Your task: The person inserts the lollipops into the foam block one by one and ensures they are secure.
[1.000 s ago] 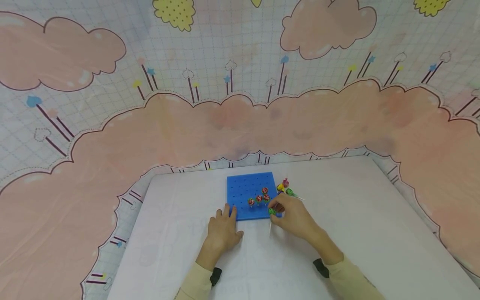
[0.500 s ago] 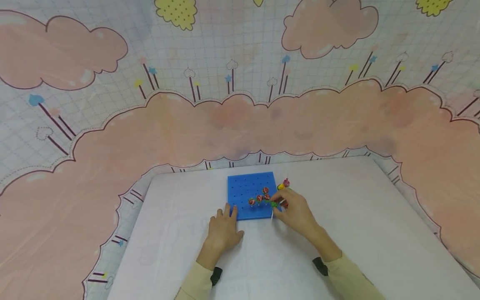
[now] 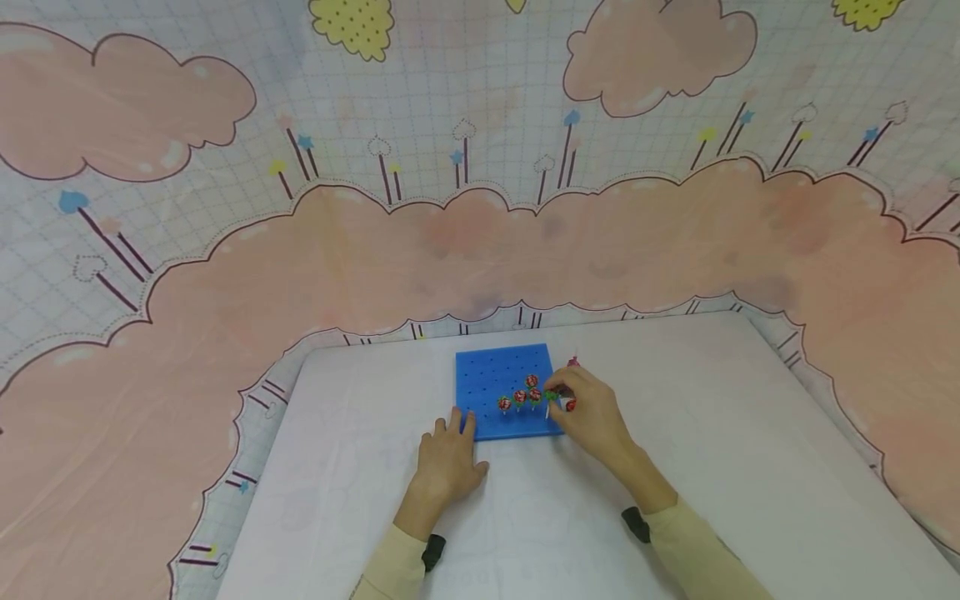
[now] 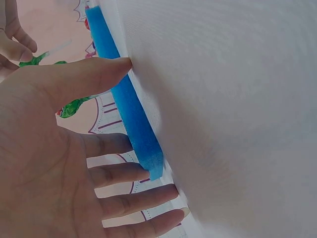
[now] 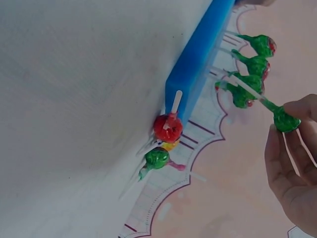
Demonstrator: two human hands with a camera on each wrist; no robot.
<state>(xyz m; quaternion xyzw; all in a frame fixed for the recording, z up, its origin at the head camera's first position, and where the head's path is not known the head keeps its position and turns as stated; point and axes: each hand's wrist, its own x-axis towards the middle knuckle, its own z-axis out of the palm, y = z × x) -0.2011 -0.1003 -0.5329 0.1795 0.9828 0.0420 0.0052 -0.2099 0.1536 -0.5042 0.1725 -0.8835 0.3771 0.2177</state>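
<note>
Green lolly pinched over the board's right side

The green lolly (image 3: 551, 395) is above the right side of the board, stick pointing down. The right hand (image 3: 592, 412) pinches its wrapped head between thumb and fingers, a narrow grip. Whether the stick's tip touches the board, I cannot tell.

The board (image 3: 483, 367) is blue, flat on the table and dotted with rows of small holes. Four lollies (image 3: 504, 403) with red and green wrappers stand in it on their sticks, three in a slanting line and one just behind, all to the left of the pinched one.

At the board's near left corner is the left hand (image 3: 446, 458), fingers stretched and spread, holding nothing; its forefinger lies over the corner and its thumb points out to the side.

On the table beside the board's right edge, partly hidden by the right hand in the head view, lie loose sweets: a red lolly (image 5: 167, 130), a yellow lolly (image 5: 171, 145) mostly covered by it, and a second green one (image 5: 157, 158).

The table (image 3: 337, 500) is white. Behind it hangs a cloth (image 3: 480, 250) printed with pink clouds. Both sleeves (image 3: 705, 550) are pale yellow
</note>
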